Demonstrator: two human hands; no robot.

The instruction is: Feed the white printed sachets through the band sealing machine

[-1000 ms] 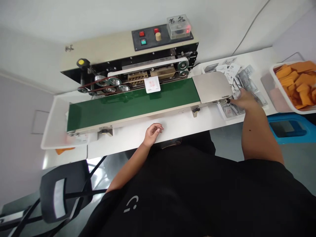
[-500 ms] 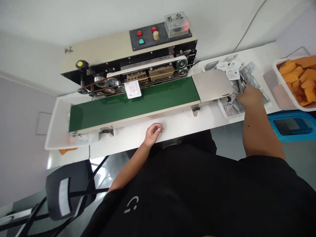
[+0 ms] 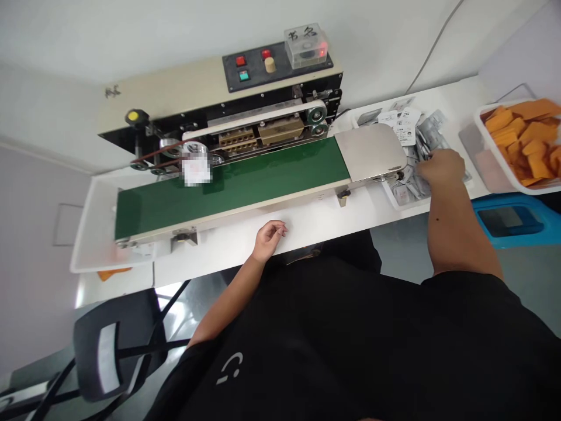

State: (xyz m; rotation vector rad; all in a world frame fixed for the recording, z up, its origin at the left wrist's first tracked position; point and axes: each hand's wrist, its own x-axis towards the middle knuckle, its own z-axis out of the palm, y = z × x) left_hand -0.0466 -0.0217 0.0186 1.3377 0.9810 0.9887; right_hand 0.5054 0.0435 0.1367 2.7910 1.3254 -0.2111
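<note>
Toward the right end of the white table (image 3: 307, 225), the right hand (image 3: 443, 168) is down among silvery sachets (image 3: 411, 166) in a white tray (image 3: 414, 206); its fingertips are hidden, so I cannot tell whether it grips one. Well to the left, a white packet (image 3: 196, 171), its face blurred, sits at the band sealer's (image 3: 162, 96) rollers over the green conveyor belt (image 3: 272, 181). The left hand (image 3: 267, 240) rests near the table's near edge, fingers loosely curled. Right of the tray, a bin (image 3: 477, 153) holds orange pouches (image 3: 532, 146).
</note>
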